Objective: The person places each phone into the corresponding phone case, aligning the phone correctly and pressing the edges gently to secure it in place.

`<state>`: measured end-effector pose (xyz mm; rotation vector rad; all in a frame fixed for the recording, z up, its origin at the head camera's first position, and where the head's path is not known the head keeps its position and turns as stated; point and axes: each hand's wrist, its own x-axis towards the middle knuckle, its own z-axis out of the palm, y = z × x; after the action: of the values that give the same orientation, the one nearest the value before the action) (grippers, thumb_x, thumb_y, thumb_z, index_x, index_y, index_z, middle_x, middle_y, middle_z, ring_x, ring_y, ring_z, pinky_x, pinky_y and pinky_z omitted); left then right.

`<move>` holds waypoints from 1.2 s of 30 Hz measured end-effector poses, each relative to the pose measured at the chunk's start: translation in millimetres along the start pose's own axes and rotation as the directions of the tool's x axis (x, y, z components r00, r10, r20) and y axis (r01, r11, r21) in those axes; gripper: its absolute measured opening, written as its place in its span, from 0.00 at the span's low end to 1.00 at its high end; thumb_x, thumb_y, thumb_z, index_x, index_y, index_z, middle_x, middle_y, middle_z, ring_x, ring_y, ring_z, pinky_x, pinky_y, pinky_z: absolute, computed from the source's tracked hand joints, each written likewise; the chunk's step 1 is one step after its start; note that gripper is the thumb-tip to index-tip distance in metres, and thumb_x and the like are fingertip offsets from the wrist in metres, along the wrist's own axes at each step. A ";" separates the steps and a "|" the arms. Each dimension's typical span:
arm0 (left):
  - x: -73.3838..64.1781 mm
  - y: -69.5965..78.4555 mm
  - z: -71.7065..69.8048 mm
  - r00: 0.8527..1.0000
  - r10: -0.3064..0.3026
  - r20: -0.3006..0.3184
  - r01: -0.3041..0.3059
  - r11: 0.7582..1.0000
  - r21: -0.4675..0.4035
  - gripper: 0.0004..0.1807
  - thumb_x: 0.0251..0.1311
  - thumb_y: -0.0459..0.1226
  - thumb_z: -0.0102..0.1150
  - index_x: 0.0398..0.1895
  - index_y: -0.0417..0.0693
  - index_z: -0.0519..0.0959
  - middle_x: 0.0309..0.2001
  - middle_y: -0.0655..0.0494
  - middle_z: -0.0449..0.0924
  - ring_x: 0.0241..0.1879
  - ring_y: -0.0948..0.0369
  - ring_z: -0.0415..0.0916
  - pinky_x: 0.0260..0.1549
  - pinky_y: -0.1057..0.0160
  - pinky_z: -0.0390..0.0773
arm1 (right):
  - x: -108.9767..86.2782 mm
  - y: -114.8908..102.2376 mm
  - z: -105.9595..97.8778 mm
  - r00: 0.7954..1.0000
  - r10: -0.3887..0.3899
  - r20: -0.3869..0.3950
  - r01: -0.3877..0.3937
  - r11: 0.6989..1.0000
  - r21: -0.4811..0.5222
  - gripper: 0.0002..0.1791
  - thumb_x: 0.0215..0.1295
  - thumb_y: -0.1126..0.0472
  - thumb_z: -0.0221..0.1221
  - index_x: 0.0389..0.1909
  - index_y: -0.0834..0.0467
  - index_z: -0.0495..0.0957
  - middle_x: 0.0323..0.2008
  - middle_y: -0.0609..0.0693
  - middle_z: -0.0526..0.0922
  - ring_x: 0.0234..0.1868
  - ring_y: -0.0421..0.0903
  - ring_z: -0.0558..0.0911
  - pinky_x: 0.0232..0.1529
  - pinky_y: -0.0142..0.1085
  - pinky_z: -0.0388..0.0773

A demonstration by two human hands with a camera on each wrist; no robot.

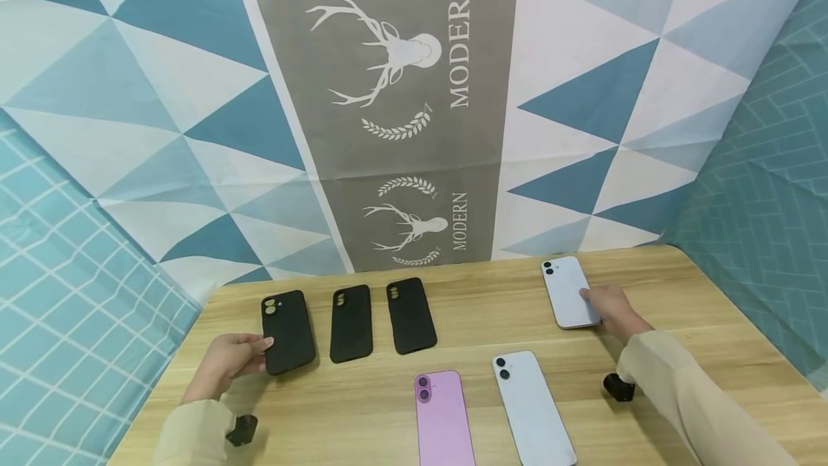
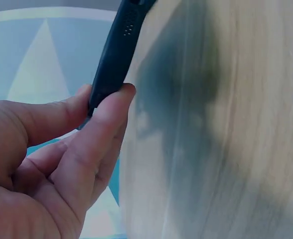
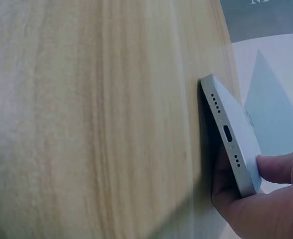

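Note:
On the left side of the table, my left hand (image 1: 228,359) pinches the lower left edge of a black phone case (image 1: 288,336), thumb on one face and fingers behind. The left wrist view has this case (image 2: 117,55) lifted above the wood, its shadow beside it. At the back right, my right hand (image 1: 613,308) grips a pale white phone (image 1: 569,293) by its lower right edge, thumb on the back. Seen from the right wrist, that phone (image 3: 239,134) tilts up off the table, its charging port end facing the camera.
Two more black phone cases (image 1: 351,326) lie side by side, the other case (image 1: 411,316) to the right. Nearer the front are a pink phone (image 1: 445,416) and a white phone (image 1: 533,408), camera sides up. Patterned cloth (image 1: 414,128) hangs behind the wooden table (image 1: 485,322).

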<state>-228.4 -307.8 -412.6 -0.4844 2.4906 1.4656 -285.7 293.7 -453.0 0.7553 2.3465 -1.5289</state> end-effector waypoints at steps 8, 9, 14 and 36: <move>-1.1 10.4 6.5 0.999 0.030 0.042 -0.027 0.997 -0.069 0.33 0.65 0.38 0.54 0.62 0.19 0.57 0.32 0.54 0.79 0.27 0.67 0.79 0.30 0.69 0.83 | -1.4 5.4 -2.8 0.999 -0.047 0.012 0.047 0.999 0.002 0.29 0.73 0.62 0.36 0.65 0.79 0.46 0.67 0.76 0.47 0.69 0.69 0.50 0.69 0.57 0.53; -1.1 11.7 7.4 0.998 0.031 0.046 -0.027 0.997 -0.077 0.33 0.65 0.38 0.54 0.63 0.20 0.57 0.31 0.55 0.79 0.27 0.67 0.79 0.30 0.70 0.83 | -1.2 5.9 -3.3 0.999 -0.049 0.013 0.049 0.999 0.002 0.29 0.73 0.61 0.36 0.65 0.79 0.46 0.67 0.76 0.47 0.69 0.69 0.50 0.69 0.57 0.53; -2.4 15.6 9.8 0.997 0.040 0.071 -0.033 0.994 -0.104 0.33 0.65 0.37 0.53 0.62 0.19 0.56 0.31 0.57 0.79 0.29 0.66 0.79 0.31 0.69 0.83 | -4.2 3.9 -4.6 0.998 -0.056 0.026 0.056 0.998 0.023 0.29 0.73 0.61 0.35 0.65 0.79 0.45 0.67 0.76 0.46 0.69 0.69 0.49 0.70 0.57 0.51; -8.3 21.1 19.2 0.994 0.053 0.092 -0.040 0.989 -0.144 0.32 0.65 0.37 0.54 0.61 0.20 0.58 0.30 0.57 0.78 0.29 0.66 0.78 0.30 0.70 0.83 | -31.0 -10.6 11.6 0.986 -0.143 0.083 0.135 0.986 0.095 0.29 0.72 0.62 0.36 0.65 0.80 0.48 0.66 0.76 0.49 0.69 0.67 0.52 0.70 0.56 0.51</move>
<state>-228.6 -280.0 -402.0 -0.3723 2.3500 1.6511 -266.4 270.8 -435.3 0.5387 2.3214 -1.6980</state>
